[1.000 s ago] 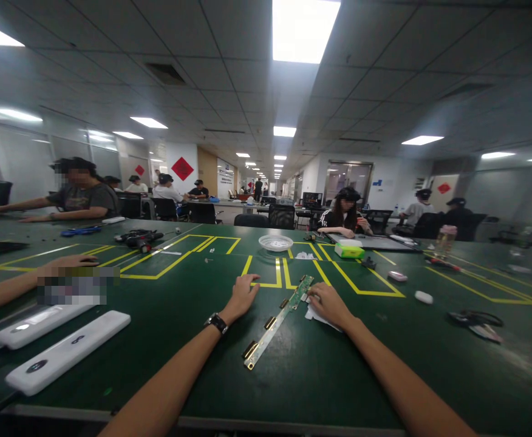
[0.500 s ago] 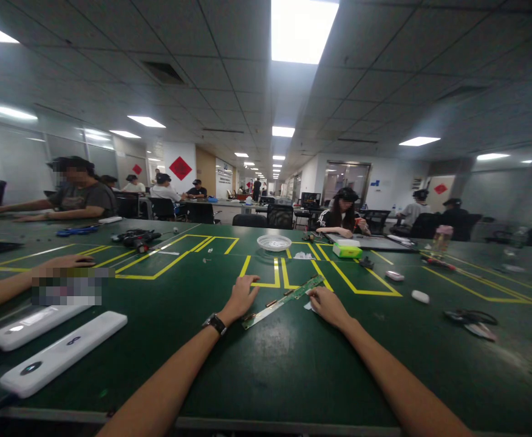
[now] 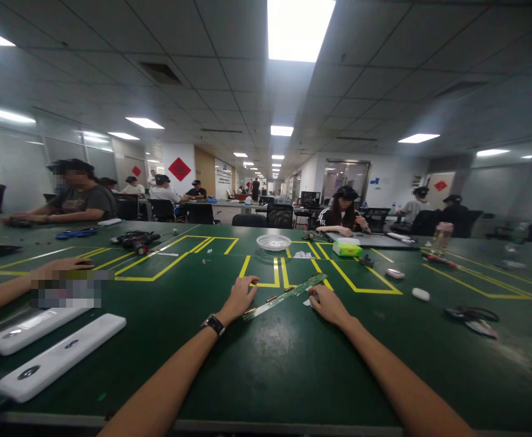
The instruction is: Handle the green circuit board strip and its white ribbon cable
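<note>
A long, narrow green circuit board (image 3: 288,295) lies at a slant on the green table between my two hands, with several brownish connectors along its far edge. My left hand (image 3: 241,297), wearing a dark watch, is beside the board's near left part. Its fingers are stretched forward with the thumb apart. At the board's right part, my right hand (image 3: 327,303) has its fingers bent together. A small white scrap (image 3: 307,302) shows under or beside these fingertips. What the fingertips grip, if anything, is too small to make out.
Ahead stands a clear round dish (image 3: 274,243) among yellow tape outlines. A green tissue pack (image 3: 347,248) and white case (image 3: 420,294) are to the right. White power banks (image 3: 63,355) lie left, near another person's hand (image 3: 68,265). Co-workers sit around.
The circuit board has shifted slightly, its near left end farther from me and its far end a little to the right. My hands have barely moved. A co-worker at left has drawn an arm in.
</note>
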Demonstrator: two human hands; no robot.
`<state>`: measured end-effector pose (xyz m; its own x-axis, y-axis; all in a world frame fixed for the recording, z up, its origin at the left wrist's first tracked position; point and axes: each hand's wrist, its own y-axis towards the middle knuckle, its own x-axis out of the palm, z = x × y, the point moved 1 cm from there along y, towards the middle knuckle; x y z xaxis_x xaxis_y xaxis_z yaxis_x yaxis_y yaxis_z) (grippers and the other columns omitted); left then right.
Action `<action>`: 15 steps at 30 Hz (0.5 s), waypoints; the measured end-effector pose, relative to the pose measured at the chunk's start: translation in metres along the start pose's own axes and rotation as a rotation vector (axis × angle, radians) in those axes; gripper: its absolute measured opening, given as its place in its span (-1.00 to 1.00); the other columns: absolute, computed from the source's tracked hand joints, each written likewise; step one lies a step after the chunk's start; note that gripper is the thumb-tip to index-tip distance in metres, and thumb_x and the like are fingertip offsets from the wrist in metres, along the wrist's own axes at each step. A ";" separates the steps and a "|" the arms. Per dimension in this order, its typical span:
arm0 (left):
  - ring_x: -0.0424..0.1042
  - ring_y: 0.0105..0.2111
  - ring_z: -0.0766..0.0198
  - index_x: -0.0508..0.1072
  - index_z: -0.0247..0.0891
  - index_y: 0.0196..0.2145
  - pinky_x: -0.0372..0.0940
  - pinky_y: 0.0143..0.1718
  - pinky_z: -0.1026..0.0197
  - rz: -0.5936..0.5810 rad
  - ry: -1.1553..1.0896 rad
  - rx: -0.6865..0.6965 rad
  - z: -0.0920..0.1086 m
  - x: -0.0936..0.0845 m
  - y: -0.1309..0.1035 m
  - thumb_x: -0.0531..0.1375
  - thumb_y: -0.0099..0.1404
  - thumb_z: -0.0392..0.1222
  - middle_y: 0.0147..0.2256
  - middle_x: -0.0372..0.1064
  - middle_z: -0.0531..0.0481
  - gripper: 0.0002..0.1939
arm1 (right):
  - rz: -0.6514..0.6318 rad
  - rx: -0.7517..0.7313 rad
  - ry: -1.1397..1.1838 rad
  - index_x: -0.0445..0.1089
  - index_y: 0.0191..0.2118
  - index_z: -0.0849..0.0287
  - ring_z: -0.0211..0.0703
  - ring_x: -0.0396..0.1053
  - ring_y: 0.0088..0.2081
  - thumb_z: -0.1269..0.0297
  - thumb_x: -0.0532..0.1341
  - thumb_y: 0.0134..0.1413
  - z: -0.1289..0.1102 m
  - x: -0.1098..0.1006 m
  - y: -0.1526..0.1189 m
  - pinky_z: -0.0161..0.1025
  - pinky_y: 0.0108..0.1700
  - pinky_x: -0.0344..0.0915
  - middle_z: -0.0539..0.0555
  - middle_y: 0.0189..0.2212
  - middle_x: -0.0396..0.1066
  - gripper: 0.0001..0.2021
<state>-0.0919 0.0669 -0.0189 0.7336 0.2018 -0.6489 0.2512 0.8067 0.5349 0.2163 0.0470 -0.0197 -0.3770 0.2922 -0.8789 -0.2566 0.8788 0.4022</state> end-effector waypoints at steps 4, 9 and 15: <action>0.28 -0.05 0.12 0.39 -0.24 -0.08 0.16 0.00 0.09 0.003 -0.003 0.011 0.003 -0.002 -0.001 0.01 0.33 -0.14 -0.11 0.38 -0.11 -0.72 | -0.039 -0.187 0.099 0.40 -0.09 0.24 -0.06 0.33 -0.10 0.36 0.09 0.12 -0.030 0.004 -0.007 -0.21 -0.01 0.20 0.18 -0.17 0.42 -0.74; 0.28 -0.07 0.11 0.40 -0.25 -0.10 0.16 -0.01 0.10 -0.011 0.022 0.003 0.006 -0.004 -0.001 0.01 0.33 -0.16 -0.13 0.40 -0.11 -0.72 | -0.085 -0.307 0.140 0.39 -0.06 0.16 -0.07 0.31 -0.05 0.36 0.10 0.12 -0.051 0.008 -0.007 -0.20 0.02 0.18 0.14 -0.11 0.41 -0.73; 0.28 -0.09 0.13 0.42 -0.26 -0.11 0.16 -0.01 0.11 -0.027 0.032 0.033 0.012 -0.004 -0.004 0.00 0.33 -0.16 -0.14 0.40 -0.10 -0.72 | -0.037 -0.127 0.079 0.41 -0.11 0.24 -0.02 0.32 -0.06 0.37 0.07 0.12 -0.021 0.004 0.000 -0.16 0.03 0.18 0.20 -0.14 0.41 -0.74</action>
<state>-0.0881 0.0566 -0.0122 0.7059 0.1985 -0.6800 0.2914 0.7936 0.5342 0.1959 0.0398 -0.0174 -0.4324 0.2260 -0.8729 -0.3798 0.8324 0.4036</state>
